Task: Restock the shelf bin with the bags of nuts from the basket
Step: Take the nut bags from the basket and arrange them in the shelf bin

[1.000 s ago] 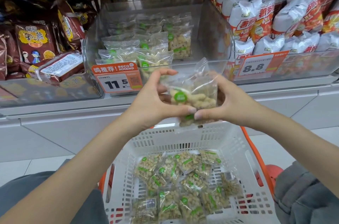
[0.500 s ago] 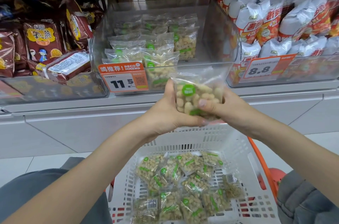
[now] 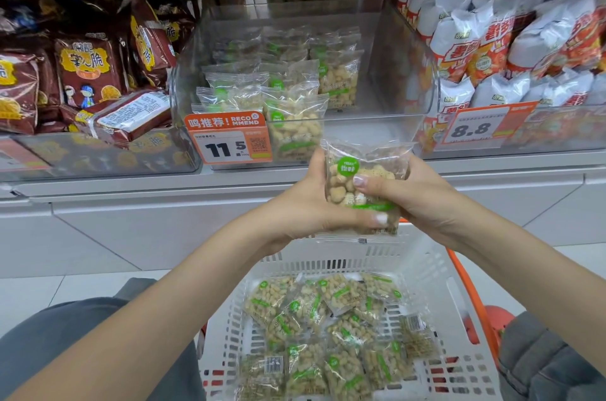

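1. Shelving of a shop fills the head view, with a clear shelf bin (image 3: pixel 406 72) straight beyond the hands, partly filled with bags of nuts (image 3: pixel 296 128) standing at its left and front.
2. Just beyond the left hand, an orange price tag (image 3: pixel 229 138) reading 11.5 hangs on the bin's front; another tag (image 3: pixel 475 126) reading 8.8 lies beyond the right hand.
3. Left hand (image 3: pixel 311 200) and right hand (image 3: pixel 416 197) together grip one held bag (image 3: pixel 357 177), upright between them, thumbs curled across its front.
4. Below both hands sits a white basket (image 3: pixel 436 272) with more bags (image 3: pixel 328 328) lying loose on its floor.
5. Brown snack packs (image 3: pixel 85 72) stand left of the hands, and white and orange packs (image 3: pixel 524 39) stand to their right.
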Action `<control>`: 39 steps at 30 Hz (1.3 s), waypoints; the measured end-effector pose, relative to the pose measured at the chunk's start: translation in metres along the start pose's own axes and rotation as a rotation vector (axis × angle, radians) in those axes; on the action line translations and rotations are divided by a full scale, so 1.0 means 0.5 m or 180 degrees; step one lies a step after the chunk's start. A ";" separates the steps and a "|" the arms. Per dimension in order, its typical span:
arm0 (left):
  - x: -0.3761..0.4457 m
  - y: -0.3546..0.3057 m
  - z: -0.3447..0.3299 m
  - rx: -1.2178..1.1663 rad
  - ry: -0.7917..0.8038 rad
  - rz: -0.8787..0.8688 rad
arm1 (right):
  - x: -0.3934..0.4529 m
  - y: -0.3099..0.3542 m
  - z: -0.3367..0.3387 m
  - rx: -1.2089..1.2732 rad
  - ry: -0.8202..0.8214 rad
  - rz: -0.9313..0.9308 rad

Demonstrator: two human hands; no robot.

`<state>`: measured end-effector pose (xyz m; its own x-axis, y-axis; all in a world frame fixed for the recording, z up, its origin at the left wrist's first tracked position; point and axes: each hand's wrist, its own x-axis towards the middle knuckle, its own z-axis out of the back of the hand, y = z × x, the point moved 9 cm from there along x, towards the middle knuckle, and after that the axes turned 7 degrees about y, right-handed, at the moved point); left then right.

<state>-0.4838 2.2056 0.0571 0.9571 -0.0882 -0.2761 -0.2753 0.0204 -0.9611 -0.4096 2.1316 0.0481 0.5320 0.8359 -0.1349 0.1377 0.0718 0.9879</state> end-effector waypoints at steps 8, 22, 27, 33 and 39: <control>0.005 0.005 0.002 0.0049 -0.0119 -0.0091 | -0.002 -0.010 0.004 -0.0217 -0.0073 -0.0104; -0.019 -0.087 0.084 0.1307 -0.0985 -0.0366 | 0.020 0.178 0.093 -0.0311 -0.1382 0.0934; -0.033 -0.096 0.179 0.2146 -0.1644 -0.0286 | 0.101 0.288 0.113 -0.1620 -0.1813 0.1290; -0.026 -0.081 0.179 0.2573 -0.1429 -0.0259 | 0.219 0.224 0.172 -0.2106 -0.1857 0.0515; -0.025 -0.082 0.184 0.2667 -0.1382 -0.0267 | 0.305 0.134 0.170 -0.1674 -0.1042 -0.0288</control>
<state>-0.4761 2.2972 0.0994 0.9672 0.2530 -0.0213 -0.2110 0.7541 -0.6220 -0.2481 2.2175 0.0869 0.7773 0.6100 -0.1541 -0.1911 0.4623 0.8659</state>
